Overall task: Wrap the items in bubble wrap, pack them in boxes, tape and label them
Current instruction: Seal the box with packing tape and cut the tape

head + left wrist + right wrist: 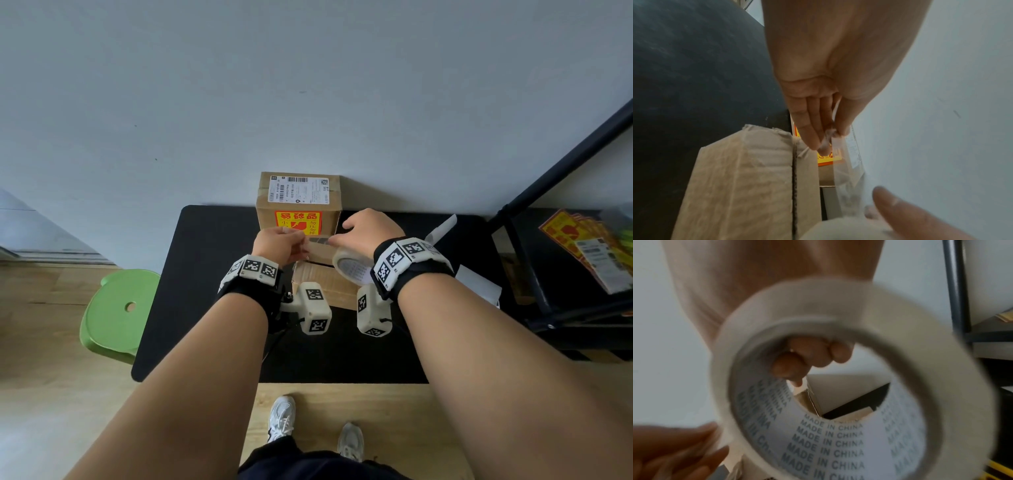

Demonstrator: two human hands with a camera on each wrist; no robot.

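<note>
Bare black mat (205, 308) lies open left of the hands, while the labelled box (298, 202) against the wall (308, 85) blocks the far side, the shelf frame (534, 240) crowds the right, and the green stool (116, 308) stands off the mat's left edge.

light: we see soft, even daylight, no harsh shadows | head view: sharp, edges bowed | wrist views: we get motion blur on the tape roll (838, 369) near the grip, dim underneath
</note>
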